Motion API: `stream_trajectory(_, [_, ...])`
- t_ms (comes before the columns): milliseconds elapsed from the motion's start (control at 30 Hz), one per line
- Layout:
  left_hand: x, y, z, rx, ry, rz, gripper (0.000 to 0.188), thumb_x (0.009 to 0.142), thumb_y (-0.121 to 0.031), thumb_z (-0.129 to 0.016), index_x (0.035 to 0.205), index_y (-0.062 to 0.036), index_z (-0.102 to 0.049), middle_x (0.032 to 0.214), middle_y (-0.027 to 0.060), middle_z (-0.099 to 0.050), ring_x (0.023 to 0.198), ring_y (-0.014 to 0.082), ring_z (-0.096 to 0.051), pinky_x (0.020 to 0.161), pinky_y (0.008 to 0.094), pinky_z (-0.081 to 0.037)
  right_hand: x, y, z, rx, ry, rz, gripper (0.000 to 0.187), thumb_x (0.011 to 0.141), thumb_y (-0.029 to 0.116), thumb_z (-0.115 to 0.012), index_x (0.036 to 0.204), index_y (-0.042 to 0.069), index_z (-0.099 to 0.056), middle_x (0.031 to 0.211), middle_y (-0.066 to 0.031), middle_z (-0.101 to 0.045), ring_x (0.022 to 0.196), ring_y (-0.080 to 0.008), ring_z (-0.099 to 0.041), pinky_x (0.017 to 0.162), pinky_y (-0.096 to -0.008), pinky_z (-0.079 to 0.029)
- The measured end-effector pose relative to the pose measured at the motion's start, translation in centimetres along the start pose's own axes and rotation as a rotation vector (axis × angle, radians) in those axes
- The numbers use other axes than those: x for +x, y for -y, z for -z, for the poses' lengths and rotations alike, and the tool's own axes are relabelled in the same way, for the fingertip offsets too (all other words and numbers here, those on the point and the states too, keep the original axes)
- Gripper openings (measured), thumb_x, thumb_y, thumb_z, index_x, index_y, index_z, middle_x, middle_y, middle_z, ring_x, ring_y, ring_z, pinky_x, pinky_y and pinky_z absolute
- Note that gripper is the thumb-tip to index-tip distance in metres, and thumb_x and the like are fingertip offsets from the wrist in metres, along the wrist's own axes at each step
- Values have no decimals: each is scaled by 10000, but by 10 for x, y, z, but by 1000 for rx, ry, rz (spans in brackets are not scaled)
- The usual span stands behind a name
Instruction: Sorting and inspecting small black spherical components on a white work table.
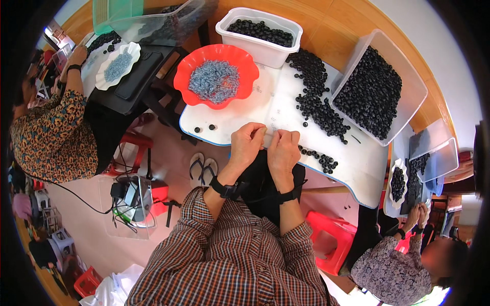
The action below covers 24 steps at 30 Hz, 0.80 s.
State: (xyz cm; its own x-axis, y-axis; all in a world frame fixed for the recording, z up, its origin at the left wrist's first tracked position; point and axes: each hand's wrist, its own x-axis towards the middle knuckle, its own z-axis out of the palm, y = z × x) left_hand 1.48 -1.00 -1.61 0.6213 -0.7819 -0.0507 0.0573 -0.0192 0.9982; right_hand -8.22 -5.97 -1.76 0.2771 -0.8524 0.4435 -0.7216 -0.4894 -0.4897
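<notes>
Over the front edge of the white table (229, 127), my left hand (247, 145) is closed in a pinch, thumb against the fingers. Close beside it my right hand (284, 155) is pinched too, with the fingertips of both almost meeting. Whatever is between them is too small to make out. A short row of small black round pieces (326, 164) lies just right of my right hand. Two loose black pieces (211, 127) sit to the left. A red wavy-rimmed bowl (248, 64) behind my left hand holds many small translucent bluish-grey pieces (214, 80).
A white tub (253, 47) and a tilted clear box (415, 102), both with black pieces, stand at the back. A loose black heap (314, 81) spreads between them. Co-workers sit left (53, 135) and right (393, 270). A red stool (332, 239) stands under the table's right side.
</notes>
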Motion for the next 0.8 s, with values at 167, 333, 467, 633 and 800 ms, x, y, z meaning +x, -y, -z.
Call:
stream_trajectory(167, [0,6,-2,-26,-17,-45,130,898,-85,-629,976,13,-664,705,35,-624,584,68,-562,513,223,-499,-2,-3,-3,-26,-9,-8,128,897,130,-575,939,10,-572,924,-167,-532,710,-350,-598,588,-431,-500])
stream_trajectory(333, [-5,6,-2,106,17,-101,161,910,-89,-623,1023,17,-664,757,27,-635,628,69,-569,566,217,-512,-6,-4,7,54,5,-46,143,922,131,-541,977,0,-550,934,-183,-542,772,-368,-596,634,-448,-495])
stream_trajectory(467, [-16,0,-9,-84,155,-125,174,925,-92,-607,1049,14,-669,775,19,-643,665,67,-575,610,212,-509,-15,-7,18,383,69,-96,167,945,128,-502,950,-27,-564,910,-201,-582,782,-343,-594,652,-420,-485])
stream_trajectory(633, [-21,-1,-16,-257,271,-14,174,932,-108,-603,1040,8,-676,782,3,-641,663,60,-561,615,202,-496,-19,-6,36,676,189,-340,218,971,152,-493,937,-41,-589,788,-123,-604,664,-199,-573,597,-330,-469])
stream_trajectory(800, [-18,0,-30,-312,278,54,166,935,-116,-607,1015,9,-681,766,-3,-631,651,50,-546,582,196,-468,-18,-11,46,1008,177,-493,248,989,216,-515,941,-10,-603,679,-5,-554,571,-39,-473,507,-195,-380])
